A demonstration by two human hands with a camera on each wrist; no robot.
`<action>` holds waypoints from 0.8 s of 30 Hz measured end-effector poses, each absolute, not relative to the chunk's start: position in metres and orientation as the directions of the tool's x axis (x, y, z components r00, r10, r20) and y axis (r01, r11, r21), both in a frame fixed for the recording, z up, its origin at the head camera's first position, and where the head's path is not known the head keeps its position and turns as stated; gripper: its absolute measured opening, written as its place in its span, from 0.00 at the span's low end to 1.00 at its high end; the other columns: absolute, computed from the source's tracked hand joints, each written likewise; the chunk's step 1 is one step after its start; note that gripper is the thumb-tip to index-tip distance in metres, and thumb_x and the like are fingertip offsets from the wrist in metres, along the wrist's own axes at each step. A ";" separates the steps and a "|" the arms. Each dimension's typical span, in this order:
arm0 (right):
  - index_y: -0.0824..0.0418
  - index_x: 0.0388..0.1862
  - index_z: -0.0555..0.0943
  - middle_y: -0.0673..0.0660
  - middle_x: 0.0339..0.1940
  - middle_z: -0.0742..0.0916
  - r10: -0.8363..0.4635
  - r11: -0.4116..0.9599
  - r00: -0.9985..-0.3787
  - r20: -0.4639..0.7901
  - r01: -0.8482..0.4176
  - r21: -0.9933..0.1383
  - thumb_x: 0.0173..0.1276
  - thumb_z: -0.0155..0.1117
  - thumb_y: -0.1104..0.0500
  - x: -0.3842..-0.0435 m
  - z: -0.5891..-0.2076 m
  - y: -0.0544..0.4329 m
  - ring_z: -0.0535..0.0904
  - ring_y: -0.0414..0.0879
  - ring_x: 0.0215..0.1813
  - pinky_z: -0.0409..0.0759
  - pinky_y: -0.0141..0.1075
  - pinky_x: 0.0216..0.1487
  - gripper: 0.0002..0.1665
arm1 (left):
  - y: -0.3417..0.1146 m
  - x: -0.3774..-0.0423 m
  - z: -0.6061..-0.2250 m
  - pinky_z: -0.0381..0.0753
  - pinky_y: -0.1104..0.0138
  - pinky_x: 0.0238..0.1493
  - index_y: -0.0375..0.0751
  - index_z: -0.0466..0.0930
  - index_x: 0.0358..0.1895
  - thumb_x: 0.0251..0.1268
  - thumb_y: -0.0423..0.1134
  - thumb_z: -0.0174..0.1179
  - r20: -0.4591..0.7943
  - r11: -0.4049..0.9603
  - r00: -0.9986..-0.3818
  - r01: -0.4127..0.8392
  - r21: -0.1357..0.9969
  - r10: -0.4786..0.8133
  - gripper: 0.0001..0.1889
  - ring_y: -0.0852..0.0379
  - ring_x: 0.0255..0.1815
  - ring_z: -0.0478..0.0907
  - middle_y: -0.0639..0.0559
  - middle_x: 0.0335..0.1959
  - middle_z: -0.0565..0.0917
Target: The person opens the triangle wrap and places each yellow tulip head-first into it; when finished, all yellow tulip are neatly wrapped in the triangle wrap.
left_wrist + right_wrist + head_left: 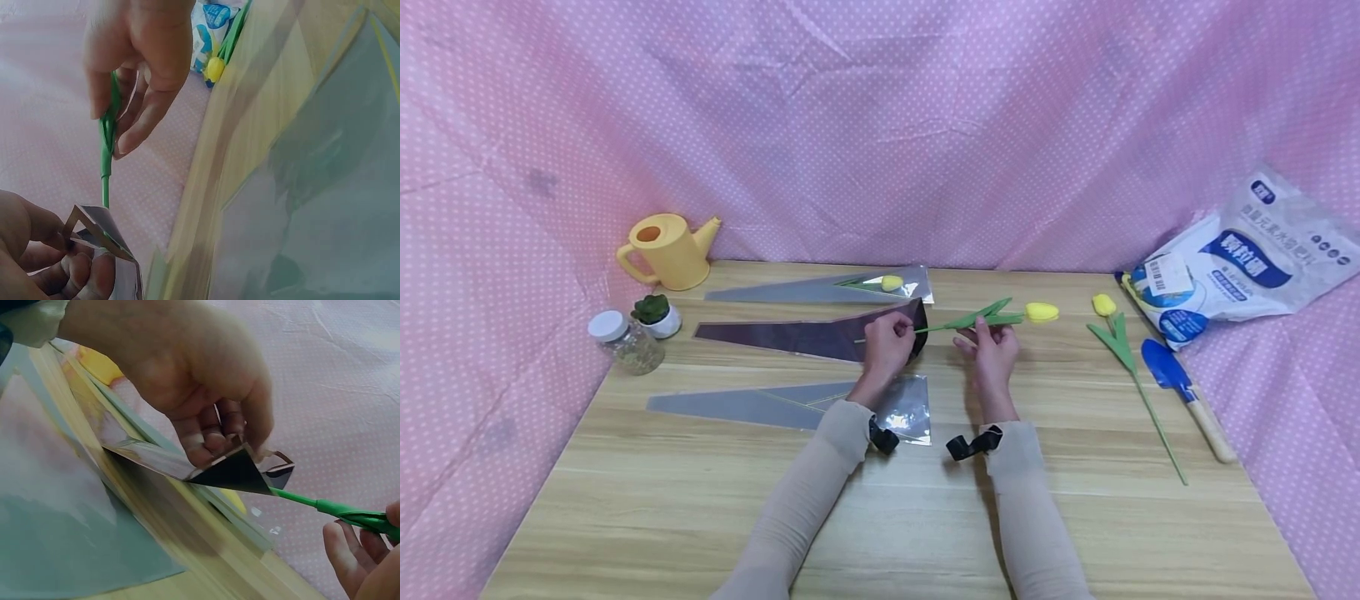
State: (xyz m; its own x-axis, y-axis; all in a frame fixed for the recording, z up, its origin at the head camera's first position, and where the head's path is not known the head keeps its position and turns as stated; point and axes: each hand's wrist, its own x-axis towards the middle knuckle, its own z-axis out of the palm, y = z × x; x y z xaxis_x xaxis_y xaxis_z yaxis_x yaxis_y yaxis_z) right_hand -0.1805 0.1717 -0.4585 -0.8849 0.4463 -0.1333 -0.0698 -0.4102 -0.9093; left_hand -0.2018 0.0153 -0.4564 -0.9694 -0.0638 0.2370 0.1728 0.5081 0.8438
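In the head view, my left hand [887,343] pinches the rim of a dark flower sleeve [782,337], a long tapered bag, and its mouth stands apart. My right hand [995,357] holds an artificial yellow tulip [1041,312] by its green leaves. The tulip's stem runs leftward into the mouth of the sleeve, while bloom and leaves stay outside. From the right wrist view, the left hand [212,381] grips the folded rim [234,469] above the green stem [294,497]. The left wrist view shows the right hand's fingers round the leaves [107,128].
A clear sleeve [760,292] behind holds another yellow tulip [892,283]; a second clear sleeve [722,405] lies in front. Rightward are a loose tulip [1123,346], a blue trowel [1165,365] and a white bag [1232,267]. Leftward stand a watering can [670,250], potted succulent [658,317] and jar [636,350].
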 end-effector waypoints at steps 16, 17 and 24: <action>0.60 0.44 0.76 0.50 0.34 0.87 0.427 -0.435 -0.894 -0.139 -0.068 -0.898 0.72 0.62 0.62 -0.179 -0.462 0.153 0.89 0.40 0.33 0.88 0.33 0.35 0.05 | 0.020 -0.197 -0.449 0.72 0.74 0.28 0.35 0.87 0.32 0.58 0.28 0.61 0.244 0.497 -0.969 0.195 0.845 -0.034 0.05 0.60 0.24 0.76 0.45 0.24 0.86; 0.60 0.44 0.76 0.49 0.33 0.87 0.423 -0.437 -0.895 -0.138 -0.068 -0.897 0.72 0.62 0.62 -0.179 -0.462 0.152 0.89 0.40 0.33 0.88 0.33 0.35 0.05 | 0.020 -0.197 -0.449 0.72 0.74 0.28 0.35 0.87 0.32 0.58 0.28 0.61 0.245 0.496 -0.969 0.197 0.845 -0.032 0.05 0.60 0.24 0.76 0.45 0.24 0.86; 0.61 0.45 0.76 0.48 0.33 0.87 0.409 -0.438 -0.902 -0.140 -0.059 -0.897 0.73 0.61 0.62 -0.178 -0.464 0.150 0.89 0.40 0.33 0.88 0.33 0.36 0.06 | 0.021 -0.195 -0.447 0.72 0.75 0.27 0.34 0.87 0.33 0.59 0.28 0.61 0.244 0.501 -0.970 0.202 0.842 -0.018 0.05 0.58 0.24 0.77 0.44 0.25 0.87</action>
